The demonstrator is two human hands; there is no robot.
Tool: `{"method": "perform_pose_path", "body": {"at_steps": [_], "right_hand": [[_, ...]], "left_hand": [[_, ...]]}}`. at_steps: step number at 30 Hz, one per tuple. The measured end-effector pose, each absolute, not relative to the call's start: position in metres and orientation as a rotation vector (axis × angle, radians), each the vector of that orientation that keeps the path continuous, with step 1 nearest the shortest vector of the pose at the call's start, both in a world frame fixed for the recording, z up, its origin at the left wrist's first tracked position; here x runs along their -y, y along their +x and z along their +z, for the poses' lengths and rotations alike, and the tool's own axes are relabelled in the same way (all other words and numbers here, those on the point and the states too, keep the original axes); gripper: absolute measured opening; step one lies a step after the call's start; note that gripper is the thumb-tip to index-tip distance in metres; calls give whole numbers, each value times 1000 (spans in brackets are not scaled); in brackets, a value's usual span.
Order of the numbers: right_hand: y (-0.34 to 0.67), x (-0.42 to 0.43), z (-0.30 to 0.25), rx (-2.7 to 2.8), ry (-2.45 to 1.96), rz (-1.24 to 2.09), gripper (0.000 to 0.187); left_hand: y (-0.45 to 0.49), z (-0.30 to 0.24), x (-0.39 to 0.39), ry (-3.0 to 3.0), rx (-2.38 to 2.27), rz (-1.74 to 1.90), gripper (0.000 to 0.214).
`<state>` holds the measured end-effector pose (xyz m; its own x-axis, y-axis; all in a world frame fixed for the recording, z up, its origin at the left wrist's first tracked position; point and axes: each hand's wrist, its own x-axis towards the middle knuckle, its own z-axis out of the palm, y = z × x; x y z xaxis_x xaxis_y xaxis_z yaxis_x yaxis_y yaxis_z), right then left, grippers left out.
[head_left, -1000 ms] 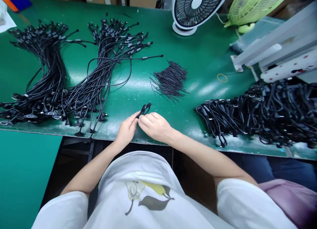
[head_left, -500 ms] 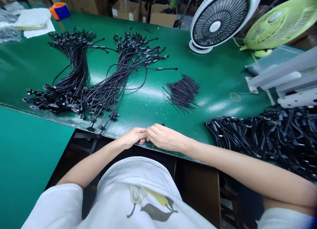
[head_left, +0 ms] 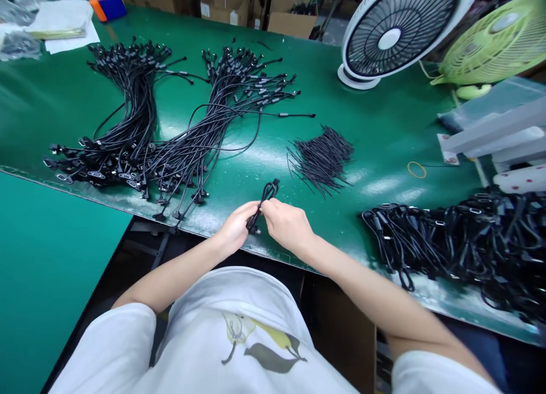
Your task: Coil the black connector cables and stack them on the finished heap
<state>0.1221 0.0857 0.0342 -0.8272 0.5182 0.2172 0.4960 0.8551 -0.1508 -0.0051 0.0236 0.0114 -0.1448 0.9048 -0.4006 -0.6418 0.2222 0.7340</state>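
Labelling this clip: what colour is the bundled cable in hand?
The bundled cable is black, best seen in the head view.

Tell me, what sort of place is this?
Probably a cable workshop or small factory. Bunches of long black cables and a heap of bundled cables lie on a long green bench, and open cardboard boxes stand beyond it.

Room to pass runs up the bench [head_left: 313, 70] at upper centre, between long cables [head_left: 215, 118] and the white fan [head_left: 389, 39]; folded cables [head_left: 460, 240] block the lower right.
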Motion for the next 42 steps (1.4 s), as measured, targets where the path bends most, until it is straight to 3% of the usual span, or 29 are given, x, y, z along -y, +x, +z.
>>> {"method": "perform_pose_path", "body": {"at_steps": [4,6,9,12,16,20,24,28,34,36,42], "right_hand": [[121,-91,30,2428,-995,681,28],[123,-94,30,2358,-1027,834,28],[128,-92,34,2310,-1016,789,27],[129,-82,38,2357,-877,740,25],[126,-78,37,2389,-826,923,24],[129,-87,35,2324,-965,1227,25],[134,-87,40,2287,-975,1219,27],[134,-82,42,2196,-979,1220,26],[134,-81,32,1823,-1016,1909,31],[135,-77,31,1960,-1048,1714,31],[125,-59,32,2482,-1233,685,41]], "left_hand": [[-13,17,-23,704,-1124,1528,9],[-21,16,-18,1232,-1303,1363,21],[-33,8,-14,1736,-1413,965,33],[-40,0,-17,1505,-1331,1023,34],[-44,19,-16,1326,-1227,1258,47],[-39,45,-5,1668,-1139,1096,52],[-28,34,0,1468,-1378,1146,33],[-19,17,-4,1169,-1228,1064,51],[-12,19,-5,1378,-1406,1105,48],[-8,19,-4,1225,-1348,1120,48],[10,21,-16,555,-1053,1302,46]]}}
